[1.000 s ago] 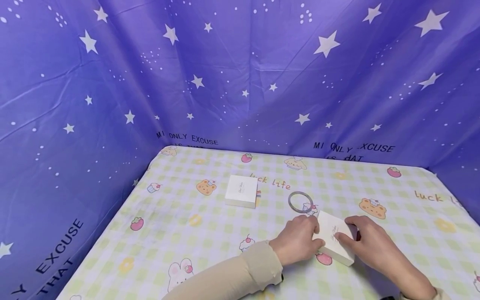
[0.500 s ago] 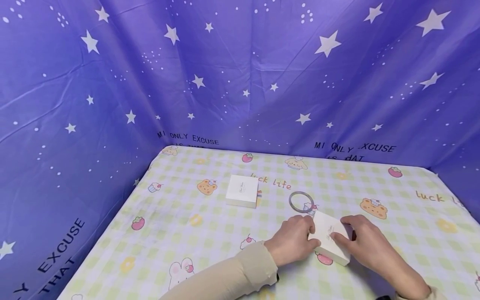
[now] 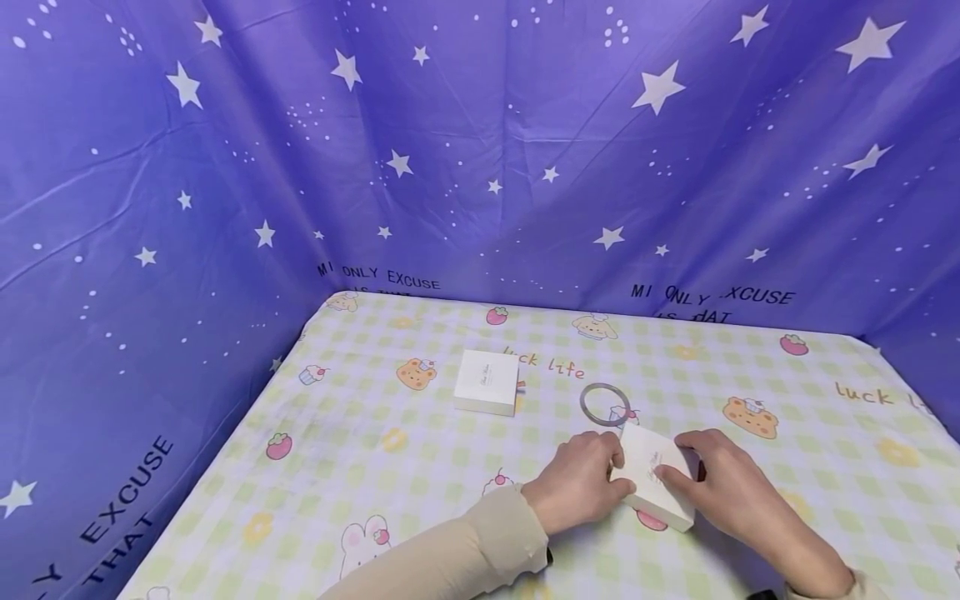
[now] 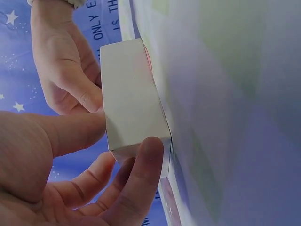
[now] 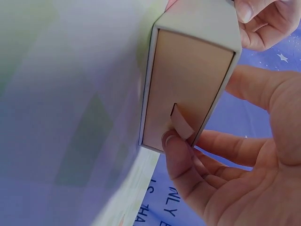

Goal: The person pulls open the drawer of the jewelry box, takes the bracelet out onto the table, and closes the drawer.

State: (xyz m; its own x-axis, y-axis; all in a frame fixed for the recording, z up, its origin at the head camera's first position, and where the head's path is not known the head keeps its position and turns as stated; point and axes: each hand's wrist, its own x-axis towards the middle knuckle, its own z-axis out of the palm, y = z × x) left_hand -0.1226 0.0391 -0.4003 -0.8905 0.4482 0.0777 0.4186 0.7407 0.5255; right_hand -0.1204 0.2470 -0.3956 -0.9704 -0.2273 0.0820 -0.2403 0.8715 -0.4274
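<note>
In the head view both hands are at a small white drawer-style gift box [image 3: 642,457] with faint script on its lid. My left hand [image 3: 573,485] grips its left side, thumb and fingers bent around a corner, as the left wrist view shows on the box's plain side [image 4: 129,89]. Across from it, my right hand [image 3: 731,492] holds the right side, thumb over the top. The right wrist view shows the tan drawer front [image 5: 188,66] flush within the sleeve, one fingertip right at its ribbon pull tab [image 5: 181,123]. Just behind the box lies a grey bangle [image 3: 584,406].
A second white box [image 3: 486,377] with a small ribbon tab [image 3: 521,386] rests farther left. All of it stands on a table with a green checked cartoon tablecloth [image 3: 420,508]. A purple star-printed curtain [image 3: 450,208] hangs close behind and to the left.
Both hands have slid the held box a little to the left, toward the front of the bangle. The bangle and the second box stay where they were.
</note>
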